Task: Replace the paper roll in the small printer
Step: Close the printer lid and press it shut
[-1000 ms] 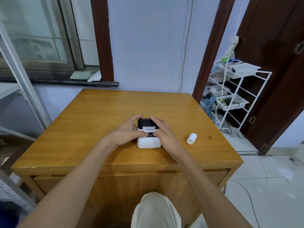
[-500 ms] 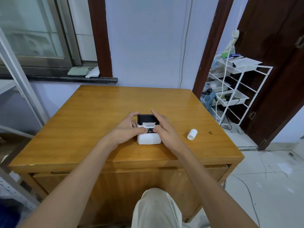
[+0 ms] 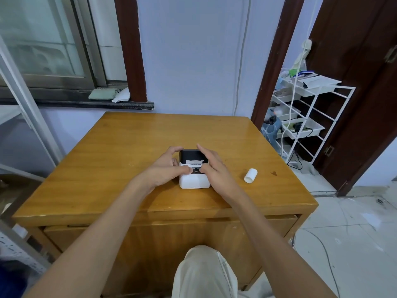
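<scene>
A small white printer (image 3: pixel 194 180) with a black lid sits near the middle of the wooden table (image 3: pixel 129 151), with a strip of paper showing at the lid's front edge. My left hand (image 3: pixel 165 168) holds its left side, fingers curled over the back corner and thumb on the button panel. My right hand (image 3: pixel 214 168) holds its right side, with the thumb on the button panel and the fingers stretched along the lid. A white paper roll (image 3: pixel 250 175) lies on its side on the table, to the right of my right hand and apart from it.
A white wire rack (image 3: pixel 309 117) with trays and cables stands right of the table beside a dark door. A window sill with a folded cloth (image 3: pixel 103 94) runs behind at the left. My knee (image 3: pixel 204 274) shows below the table's front edge.
Both hands stay on the printer. The view has tilted slightly, so the table sits a little higher in the picture.
</scene>
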